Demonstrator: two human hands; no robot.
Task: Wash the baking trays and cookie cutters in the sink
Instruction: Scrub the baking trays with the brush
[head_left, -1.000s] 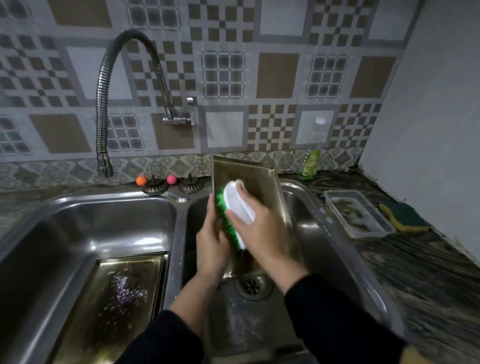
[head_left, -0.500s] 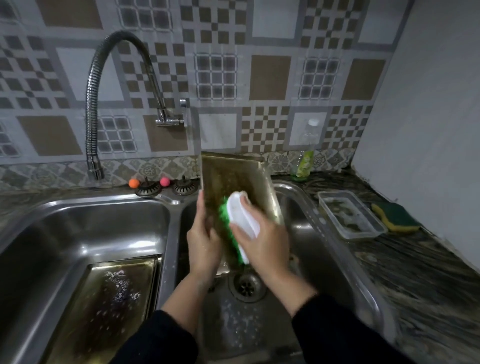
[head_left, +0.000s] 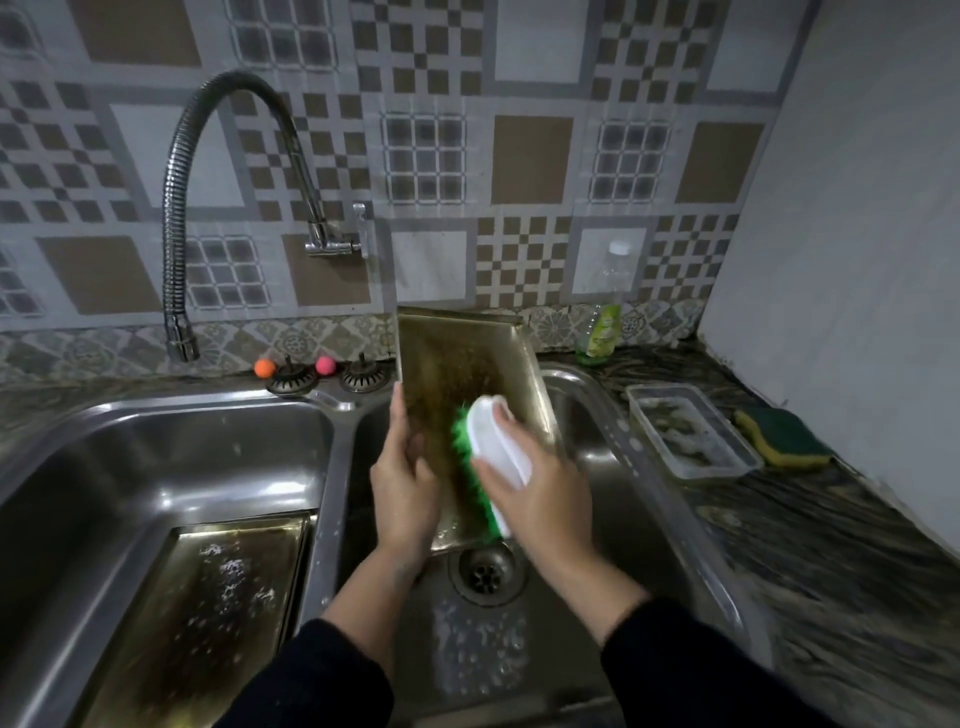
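Tray (head_left: 462, 374) in centre of frame, stood on its lower short edge in right basin (head_left: 587, 452), tilted back, upper edge level with bottom row of wall tiles. Left hand (head_left: 402, 488) grips left long rim, thumb on inner face, fingers wrapped behind and hidden. Right hand (head_left: 545, 483) curled over white back of scrub brush (head_left: 493, 457), green bristles pressed to tray's inner face low down, just above drain (head_left: 487, 569).

Handling, judged: thin sheet metal, stiff, probably light for its area. Surface brown-stained and wet, so likely slippery; rim the sensible hold, since raised lip gives fingers a stop. Lower edge resting on basin floor takes brush load; lifted clear, would tend to pivot about single-rim grip. Not fragile, though liable to clatter and skid on steel.

Second tray (head_left: 208, 613) lies flat in left basin (head_left: 156, 467), lower left of frame, flecked with suds or droplets. Faucet (head_left: 176, 249) spout over left basin, no flow visible. Cookie cutters not identifiable. Sponge (head_left: 782, 436), clear container (head_left: 691, 431) and soap bottle (head_left: 602, 322) on counter at right.
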